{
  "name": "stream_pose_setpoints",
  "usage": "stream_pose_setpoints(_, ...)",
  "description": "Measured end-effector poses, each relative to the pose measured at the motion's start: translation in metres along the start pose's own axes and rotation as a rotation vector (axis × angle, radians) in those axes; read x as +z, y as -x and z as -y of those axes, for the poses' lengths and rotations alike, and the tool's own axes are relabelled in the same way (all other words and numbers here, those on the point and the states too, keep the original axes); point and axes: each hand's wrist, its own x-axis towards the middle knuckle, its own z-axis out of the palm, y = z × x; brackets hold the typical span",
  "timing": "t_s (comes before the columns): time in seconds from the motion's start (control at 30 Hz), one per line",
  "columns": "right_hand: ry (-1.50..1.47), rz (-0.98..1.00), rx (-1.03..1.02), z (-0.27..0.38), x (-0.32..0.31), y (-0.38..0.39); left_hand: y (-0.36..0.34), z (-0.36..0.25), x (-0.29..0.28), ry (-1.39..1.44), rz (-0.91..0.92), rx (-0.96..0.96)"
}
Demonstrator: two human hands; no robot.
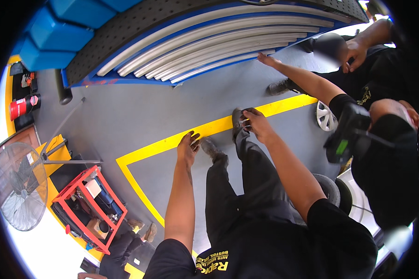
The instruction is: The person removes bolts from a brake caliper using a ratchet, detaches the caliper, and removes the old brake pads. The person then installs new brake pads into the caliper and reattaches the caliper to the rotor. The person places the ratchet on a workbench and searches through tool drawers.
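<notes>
My left hand (188, 148) hangs in the air over the yellow floor line (172, 142), its fingers loosely bent and apart, with nothing seen in it. To its right, my right hand (256, 123) is held above my boot (238, 118), fingers partly curled with gaps between them; I see nothing held there either. Neither hand touches anything. Ahead of both stands a blue tool cabinet (172, 83) with several long silver drawer fronts (209, 44). At its lower right, a co-worker's hand (267, 59) reaches close to the drawers; whether it touches them I cannot tell.
Two people stand at my right, one wearing a black device (346, 135) on the head. Near them are a silver wheel cover (326, 116) and tires (328, 186). At left are a standing fan (20, 186), a red tool cart (89, 209) and a red container (18, 108).
</notes>
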Motion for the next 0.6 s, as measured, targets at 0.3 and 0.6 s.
stream_pose_setpoints(0.3, 0.068, -0.018, 0.018, -0.057, 0.041, 0.046, 0.054, 0.005, -0.097, 0.003, -0.019, 0.012)
stream_pose_setpoints(0.6, 0.142, -0.015, 0.028, -0.097, 0.058, 0.079, 0.089, -0.013, -0.161, 0.053, -0.026, 0.085)
